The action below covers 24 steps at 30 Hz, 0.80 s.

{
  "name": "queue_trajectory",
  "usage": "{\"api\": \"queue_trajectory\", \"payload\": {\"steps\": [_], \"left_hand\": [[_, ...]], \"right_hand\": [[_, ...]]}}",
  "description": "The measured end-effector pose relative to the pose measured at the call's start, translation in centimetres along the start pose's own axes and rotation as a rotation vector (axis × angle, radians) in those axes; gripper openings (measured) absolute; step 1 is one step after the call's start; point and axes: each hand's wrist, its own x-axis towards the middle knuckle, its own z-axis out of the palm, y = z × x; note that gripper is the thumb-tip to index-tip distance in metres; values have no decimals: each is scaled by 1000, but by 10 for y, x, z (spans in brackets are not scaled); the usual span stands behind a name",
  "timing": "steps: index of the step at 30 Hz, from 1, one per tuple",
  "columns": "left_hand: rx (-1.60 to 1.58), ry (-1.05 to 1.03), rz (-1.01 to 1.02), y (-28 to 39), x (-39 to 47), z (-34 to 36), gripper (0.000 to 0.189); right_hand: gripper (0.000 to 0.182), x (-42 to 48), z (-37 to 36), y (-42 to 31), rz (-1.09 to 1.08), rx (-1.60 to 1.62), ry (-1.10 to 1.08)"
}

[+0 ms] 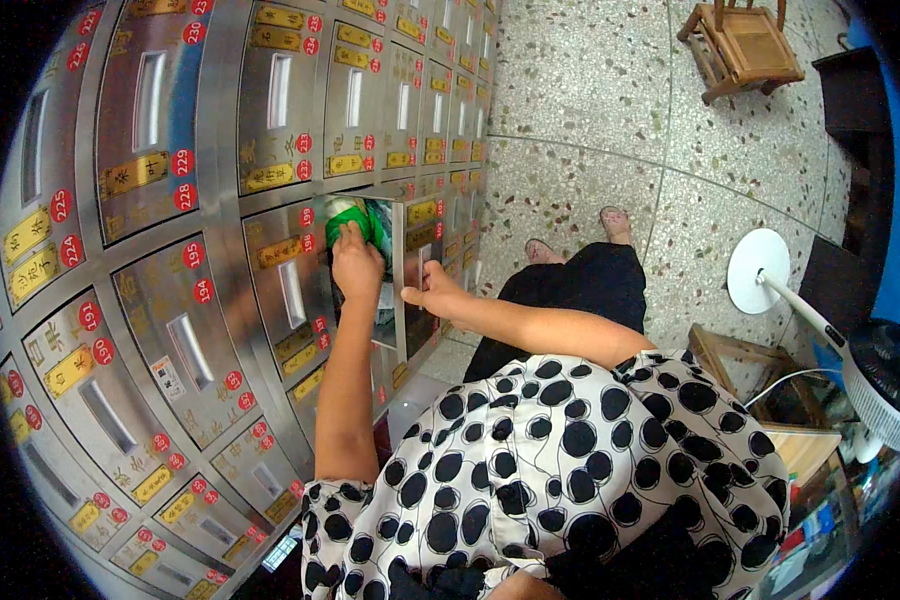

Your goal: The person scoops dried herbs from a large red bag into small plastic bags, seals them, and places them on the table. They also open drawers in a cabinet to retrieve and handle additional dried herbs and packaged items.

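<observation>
A metal drawer (399, 225) stands pulled out from a tall stainless-steel cabinet of drawers. Inside it lie a bright green plastic bag (349, 215) and some clear or pale plastic wrapping (385, 313). My left hand (357, 264) reaches into the drawer with its fingers on the green bag; whether they grip it is hard to see. On the drawer's front, my right hand (436, 291) holds the handle (422, 266), thumb on the near side. The drawer's lower contents are partly hidden by my left hand and forearm.
Rows of shut drawers with labels and red number stickers cover the cabinet (225, 315) on the left. On the speckled terrazzo floor (570, 90) stands a wooden chair (754, 41). To my right are a fan (881, 390), a round white base (757, 259) and a wooden stool (709, 364).
</observation>
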Motion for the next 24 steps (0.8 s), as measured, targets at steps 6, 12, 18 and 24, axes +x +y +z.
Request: {"api": "queue_trajectory", "payload": {"steps": [6, 12, 18, 24], "left_hand": [[-1, -13, -14, 4, -3, 3, 53], [-80, -75, -41, -5, 0, 6, 58], [-319, 209, -305, -5, -15, 33, 66], [-374, 40, -504, 2, 28, 20, 65]], "right_hand": [[43, 7, 6, 5, -60, 12, 17], [49, 16, 13, 5, -17, 15, -10], [45, 16, 11, 6, -18, 4, -16], [41, 16, 10, 11, -24, 19, -13]]}}
